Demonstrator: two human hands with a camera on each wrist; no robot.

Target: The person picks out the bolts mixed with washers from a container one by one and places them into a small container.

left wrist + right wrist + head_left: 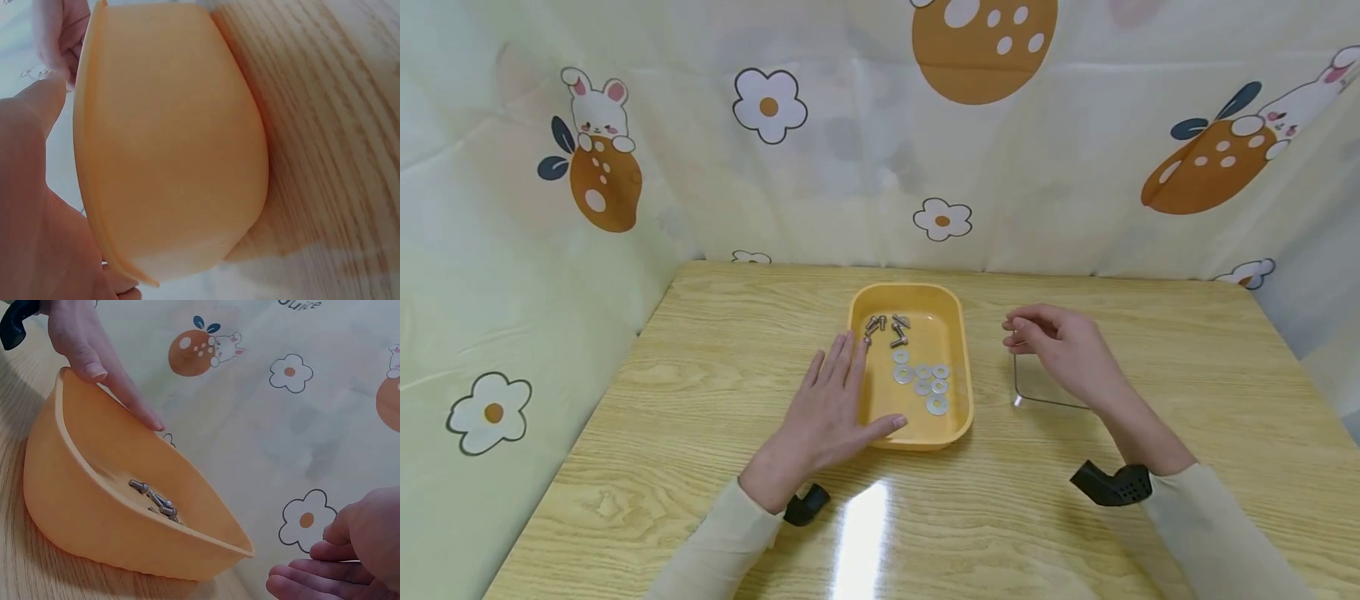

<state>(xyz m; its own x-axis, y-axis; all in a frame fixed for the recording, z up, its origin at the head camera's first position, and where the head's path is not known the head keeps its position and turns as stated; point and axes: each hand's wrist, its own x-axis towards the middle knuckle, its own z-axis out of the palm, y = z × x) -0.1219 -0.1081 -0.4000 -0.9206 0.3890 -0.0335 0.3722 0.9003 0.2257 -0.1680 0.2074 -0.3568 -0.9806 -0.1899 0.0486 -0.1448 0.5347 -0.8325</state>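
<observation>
A yellow plastic tray [955, 417] stands mid-table with several metal screws [898, 331] grouped at its far end and several flat washers [937, 404] nearer its right side. My left hand [827, 417] lies over the tray's left rim, fingers straight and thumb stretched across the near corner. My right hand [1067, 346] is right of the tray, above a clear square-cornered piece [1018, 400] with a dark edge line. The thumb and index finger of that hand come together; the other fingers are loosely bent. Whether anything small sits between the fingertips is hidden.
A light wood-grain table [700, 358] carries the tray, with a bright reflection in front of it. A printed curtain [850, 183] with flowers and rabbits hangs behind and at the sides. Each wrist wears a black camera mount [1112, 485].
</observation>
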